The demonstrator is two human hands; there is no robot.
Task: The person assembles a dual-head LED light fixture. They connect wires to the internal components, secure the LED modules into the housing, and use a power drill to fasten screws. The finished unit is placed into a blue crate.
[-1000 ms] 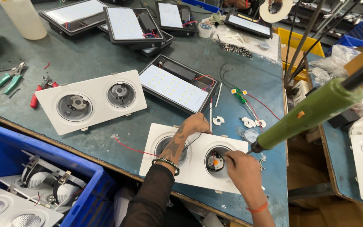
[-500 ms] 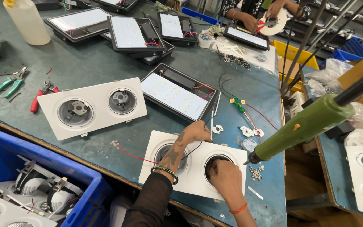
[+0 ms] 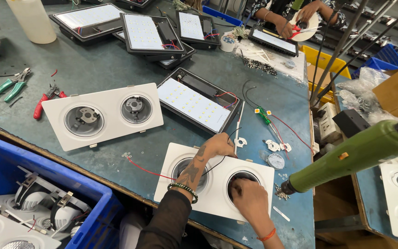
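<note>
A white twin-hole downlight housing (image 3: 217, 196) lies at the table's near edge. My left hand (image 3: 215, 146) rests on its far edge, fingers curled around a thin black and red wire. The fingers of my right hand (image 3: 249, 198) reach into the housing's right hole, pressing on a part I cannot make out. A second white twin housing (image 3: 102, 115) lies to the left, both holes showing metal fittings. A green electric screwdriver (image 3: 351, 154) hangs at the right, its tip next to a small heap of screws (image 3: 282, 192).
An open LED panel (image 3: 194, 103) lies behind the housing, several more at the back. Green pliers (image 3: 10, 84) and red cutters (image 3: 47, 99) lie left. A blue bin (image 3: 88, 193) holds finished lights. Another person's hands (image 3: 295, 20) work at the far end.
The view has shifted a little. My right hand has pushed deeper into the right hole; my left hand stays on the housing's far edge.
</note>
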